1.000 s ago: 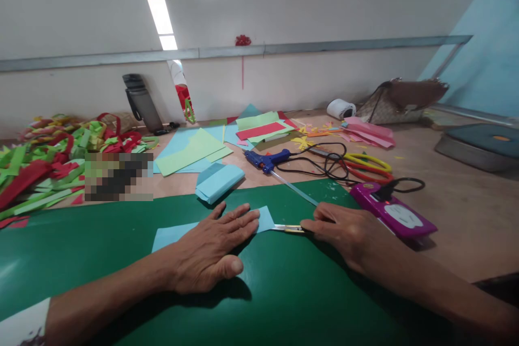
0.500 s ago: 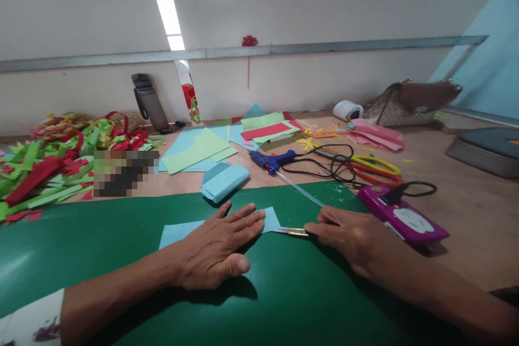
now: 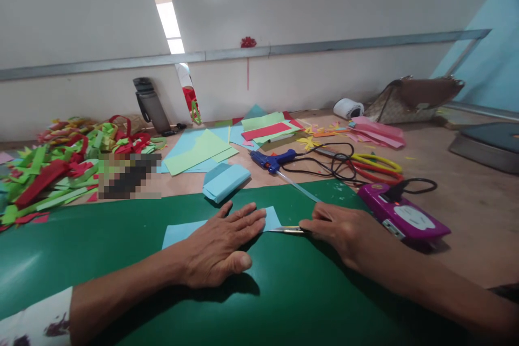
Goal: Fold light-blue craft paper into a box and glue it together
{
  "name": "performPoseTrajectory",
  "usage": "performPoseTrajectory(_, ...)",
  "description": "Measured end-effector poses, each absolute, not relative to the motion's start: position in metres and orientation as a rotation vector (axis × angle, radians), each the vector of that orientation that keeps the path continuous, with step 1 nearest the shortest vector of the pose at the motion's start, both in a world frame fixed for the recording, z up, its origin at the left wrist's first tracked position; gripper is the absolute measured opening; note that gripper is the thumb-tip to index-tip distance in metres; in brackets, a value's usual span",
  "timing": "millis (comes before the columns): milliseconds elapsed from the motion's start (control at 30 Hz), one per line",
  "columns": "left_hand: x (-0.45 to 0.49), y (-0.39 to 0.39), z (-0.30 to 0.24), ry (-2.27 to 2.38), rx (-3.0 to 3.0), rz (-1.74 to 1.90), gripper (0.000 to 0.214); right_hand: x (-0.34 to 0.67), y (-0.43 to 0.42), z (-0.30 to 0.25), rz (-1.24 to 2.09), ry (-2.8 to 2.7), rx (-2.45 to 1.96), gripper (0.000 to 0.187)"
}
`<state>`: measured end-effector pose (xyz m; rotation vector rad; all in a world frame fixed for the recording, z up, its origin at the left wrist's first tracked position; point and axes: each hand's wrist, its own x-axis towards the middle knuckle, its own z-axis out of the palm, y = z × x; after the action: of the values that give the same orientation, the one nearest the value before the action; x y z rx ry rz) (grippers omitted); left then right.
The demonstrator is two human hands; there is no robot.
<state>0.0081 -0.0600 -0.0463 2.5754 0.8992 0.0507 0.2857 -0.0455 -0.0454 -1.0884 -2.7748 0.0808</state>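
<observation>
A folded strip of light blue paper [image 3: 182,231] lies on the green mat [image 3: 284,292]. Across it rests my left hand [image 3: 221,243], flat with fingers spread, hiding its middle. My right hand [image 3: 340,232] is closed around a box cutter [image 3: 294,229]. The cutter's thin blade points left and meets the lower right corner of the strip; how far it reaches into the fold cannot be made out. Just behind my left hand sits a folded blue paper piece [image 3: 227,181].
A blue glue gun [image 3: 273,161] with a black cord lies behind, beside scissors [image 3: 377,165] and a purple power strip [image 3: 403,213]. Coloured paper sheets [image 3: 198,154], a heap of paper strips [image 3: 60,167] and a grey bottle [image 3: 152,105] stand farther back, a handbag [image 3: 417,100] at right.
My right hand and the box cutter have shifted slightly left, bringing the blade a little further onto the strip's corner. My left hand stays flat on the paper. The view has moved slightly.
</observation>
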Motion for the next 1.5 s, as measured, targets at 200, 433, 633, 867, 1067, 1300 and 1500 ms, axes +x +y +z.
performPoseTrajectory(200, 0.023, -0.064, -0.051, 1.022, 2.598, 0.012, 0.07, 0.289, -0.041, -0.046, 0.024, -2.714, -1.11, 0.027)
performPoseTrajectory(433, 0.058, -0.07, -0.055, 1.309, 2.486, -0.012, 0.078, 0.294, -0.041, -0.045, -0.023, -2.675, -1.13, 0.028)
performPoseTrajectory(633, 0.047, -0.044, -0.033, 1.139, 2.551, 0.001, 0.055, 0.293, -0.037, -0.046, -0.033, -2.703, -1.123, 0.027)
performPoseTrajectory(867, 0.017, -0.003, -0.052, 0.937, 2.972, 0.092, 0.037, 0.296, -0.035, -0.048, -0.075, -2.743, -1.085, 0.029)
performPoseTrajectory(1067, 0.016, -0.002, -0.067, 0.929, 2.969, 0.142, 0.037, 0.298, -0.036, -0.051, -0.079, -2.799, -1.044, 0.039)
performPoseTrajectory(1300, 0.015, -0.002, -0.068, 0.965, 2.955, 0.176, 0.036, 0.296, -0.036, -0.051, -0.029, -2.786, -0.99, 0.037)
performPoseTrajectory(1500, 0.016, -0.002, -0.07, 0.959, 2.973, 0.2, 0.035, 0.286, -0.038, -0.045, 0.033, -2.824, -0.995, 0.039)
